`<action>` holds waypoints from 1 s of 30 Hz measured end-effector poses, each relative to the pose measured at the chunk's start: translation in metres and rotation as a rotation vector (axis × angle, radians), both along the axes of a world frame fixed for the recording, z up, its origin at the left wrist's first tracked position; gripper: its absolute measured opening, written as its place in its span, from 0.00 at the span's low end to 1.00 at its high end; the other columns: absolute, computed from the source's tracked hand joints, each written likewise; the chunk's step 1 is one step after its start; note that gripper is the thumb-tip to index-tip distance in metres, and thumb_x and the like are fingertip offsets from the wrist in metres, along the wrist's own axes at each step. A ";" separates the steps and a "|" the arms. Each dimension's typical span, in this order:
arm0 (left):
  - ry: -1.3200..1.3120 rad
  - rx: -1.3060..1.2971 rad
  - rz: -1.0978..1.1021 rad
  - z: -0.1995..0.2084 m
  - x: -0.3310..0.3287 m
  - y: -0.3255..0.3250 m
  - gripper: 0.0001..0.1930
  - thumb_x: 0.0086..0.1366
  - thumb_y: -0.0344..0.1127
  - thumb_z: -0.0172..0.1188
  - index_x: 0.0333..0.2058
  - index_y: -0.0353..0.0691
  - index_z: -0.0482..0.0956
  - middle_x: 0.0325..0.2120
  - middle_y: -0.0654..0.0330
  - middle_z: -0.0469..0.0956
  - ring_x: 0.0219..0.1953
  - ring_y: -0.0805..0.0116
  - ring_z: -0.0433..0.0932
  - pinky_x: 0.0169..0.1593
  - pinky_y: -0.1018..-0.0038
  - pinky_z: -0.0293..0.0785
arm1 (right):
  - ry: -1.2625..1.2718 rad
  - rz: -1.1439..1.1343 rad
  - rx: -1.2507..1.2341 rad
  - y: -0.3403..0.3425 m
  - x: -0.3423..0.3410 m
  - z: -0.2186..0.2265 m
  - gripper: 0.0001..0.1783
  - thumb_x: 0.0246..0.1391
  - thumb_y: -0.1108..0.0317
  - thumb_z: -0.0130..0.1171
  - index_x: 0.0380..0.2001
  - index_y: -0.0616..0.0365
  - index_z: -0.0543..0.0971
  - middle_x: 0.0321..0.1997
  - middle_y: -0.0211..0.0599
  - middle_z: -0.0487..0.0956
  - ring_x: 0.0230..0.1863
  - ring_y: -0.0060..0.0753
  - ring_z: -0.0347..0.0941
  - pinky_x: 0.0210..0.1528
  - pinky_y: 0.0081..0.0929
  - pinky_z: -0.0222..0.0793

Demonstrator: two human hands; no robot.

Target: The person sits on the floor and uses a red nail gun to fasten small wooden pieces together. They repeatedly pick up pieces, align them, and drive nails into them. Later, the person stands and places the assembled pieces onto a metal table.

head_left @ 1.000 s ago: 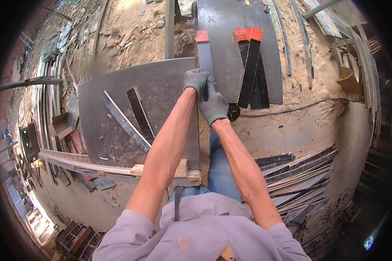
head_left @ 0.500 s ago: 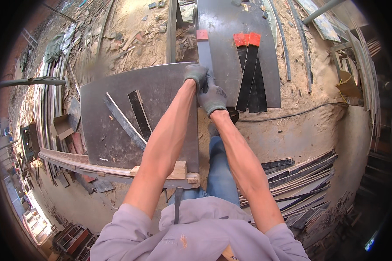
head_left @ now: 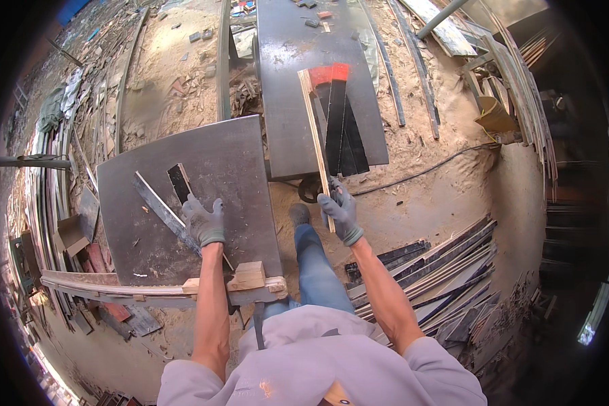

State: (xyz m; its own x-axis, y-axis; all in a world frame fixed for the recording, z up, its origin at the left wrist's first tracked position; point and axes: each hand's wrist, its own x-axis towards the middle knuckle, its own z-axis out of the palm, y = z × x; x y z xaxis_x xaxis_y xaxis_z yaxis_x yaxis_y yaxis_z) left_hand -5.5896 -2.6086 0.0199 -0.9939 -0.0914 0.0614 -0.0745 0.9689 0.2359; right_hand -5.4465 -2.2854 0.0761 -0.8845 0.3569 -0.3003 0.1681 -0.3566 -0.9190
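My right hand (head_left: pixel 342 213), in a grey work glove, is closed around the near end of a narrow plywood strip (head_left: pixel 316 128). The strip stands on its edge beside two crossed black strips with red ends (head_left: pixel 338 128) on the right dark panel (head_left: pixel 294 81). My left hand (head_left: pixel 205 222), also gloved, is over the left dark panel (head_left: pixel 240 162), thumb and fingers apart. Its fingertips reach the short black strip (head_left: pixel 178 181) lying there, whose near part they hide. A longer grey strip (head_left: pixel 159 203) lies just left of that hand.
A wooden rail (head_left: pixel 115 283) with a small wood block (head_left: pixel 249 274) runs along the left panel's near edge. Piled strips (head_left: pixel 433 271) lie on the ground at right. A black cable (head_left: pixel 419 174) crosses the sandy ground, and scrap wood (head_left: pixel 243 98) lies between the panels.
My hands, together on the red-ended strip before, have parted. The right one has turned that strip on edge beside the crossed strips; the left has moved to the short black strip. The view has shifted right.
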 end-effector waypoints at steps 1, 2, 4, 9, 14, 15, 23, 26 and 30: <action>-0.138 -0.112 0.129 -0.011 -0.005 -0.013 0.51 0.57 0.59 0.78 0.70 0.35 0.67 0.58 0.43 0.77 0.59 0.40 0.78 0.60 0.50 0.78 | 0.004 -0.025 0.113 0.006 0.002 -0.007 0.41 0.65 0.65 0.71 0.75 0.69 0.65 0.54 0.33 0.83 0.48 0.13 0.76 0.50 0.17 0.73; -0.167 -0.119 0.126 -0.014 -0.009 -0.016 0.50 0.57 0.60 0.78 0.69 0.35 0.68 0.57 0.43 0.77 0.59 0.40 0.79 0.60 0.50 0.78 | 0.019 -0.042 0.217 0.010 -0.003 -0.017 0.42 0.65 0.64 0.72 0.75 0.69 0.65 0.55 0.35 0.83 0.51 0.15 0.77 0.53 0.19 0.74; -0.239 -0.160 0.137 -0.021 -0.020 -0.032 0.49 0.56 0.62 0.78 0.66 0.35 0.70 0.56 0.43 0.78 0.57 0.40 0.81 0.59 0.50 0.79 | -0.077 -0.070 0.561 0.035 -0.013 -0.029 0.50 0.62 0.55 0.76 0.74 0.75 0.63 0.72 0.52 0.74 0.72 0.36 0.70 0.74 0.36 0.65; -0.274 0.085 0.159 -0.001 -0.041 -0.024 0.29 0.56 0.48 0.78 0.50 0.37 0.79 0.45 0.43 0.86 0.50 0.42 0.87 0.54 0.52 0.82 | -0.089 -0.236 1.366 0.045 -0.035 -0.016 0.43 0.60 0.55 0.75 0.71 0.67 0.71 0.61 0.61 0.78 0.66 0.62 0.73 0.69 0.48 0.70; -0.393 0.740 -0.095 0.050 -0.013 0.011 0.26 0.56 0.34 0.81 0.54 0.36 0.87 0.42 0.60 0.92 0.43 0.74 0.88 0.49 0.72 0.84 | -0.146 0.212 0.619 -0.071 -0.002 0.009 0.45 0.58 0.53 0.77 0.71 0.66 0.74 0.67 0.57 0.78 0.63 0.54 0.79 0.69 0.43 0.73; -0.375 0.786 -0.138 0.055 -0.008 0.019 0.25 0.57 0.33 0.80 0.54 0.36 0.87 0.41 0.61 0.91 0.42 0.73 0.88 0.49 0.72 0.84 | -0.144 0.331 0.687 -0.088 0.003 0.004 0.47 0.57 0.49 0.77 0.73 0.65 0.72 0.71 0.58 0.76 0.67 0.55 0.77 0.72 0.42 0.70; -0.750 1.445 -0.239 0.066 -0.024 0.084 0.21 0.75 0.29 0.63 0.63 0.32 0.80 0.46 0.66 0.86 0.42 0.78 0.83 0.46 0.77 0.83 | -0.184 0.258 0.550 -0.122 0.013 0.019 0.64 0.57 0.49 0.76 0.84 0.59 0.49 0.77 0.59 0.71 0.77 0.53 0.69 0.75 0.40 0.67; -0.829 1.561 -0.116 0.034 -0.024 0.121 0.20 0.77 0.27 0.60 0.65 0.33 0.78 0.46 0.67 0.86 0.40 0.78 0.83 0.42 0.76 0.83 | -0.241 0.136 0.533 -0.119 0.010 0.006 0.63 0.56 0.54 0.76 0.84 0.55 0.48 0.72 0.61 0.75 0.73 0.53 0.75 0.70 0.39 0.71; -0.829 1.412 -0.053 -0.009 -0.021 0.168 0.16 0.75 0.28 0.64 0.59 0.34 0.83 0.41 0.64 0.87 0.35 0.78 0.82 0.37 0.76 0.82 | -0.485 0.180 0.511 -0.087 -0.017 -0.005 0.62 0.56 0.53 0.73 0.85 0.52 0.49 0.70 0.61 0.78 0.69 0.54 0.79 0.67 0.42 0.74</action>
State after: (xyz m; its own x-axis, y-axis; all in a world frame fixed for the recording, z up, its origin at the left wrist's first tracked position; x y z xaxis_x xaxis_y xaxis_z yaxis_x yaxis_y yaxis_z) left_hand -5.6106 -2.4403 0.0106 -0.7141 0.4245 -0.5566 -0.6003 0.0377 0.7989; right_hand -5.4635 -2.3729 0.0707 -0.7523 0.4193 -0.5082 0.6147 0.1690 -0.7705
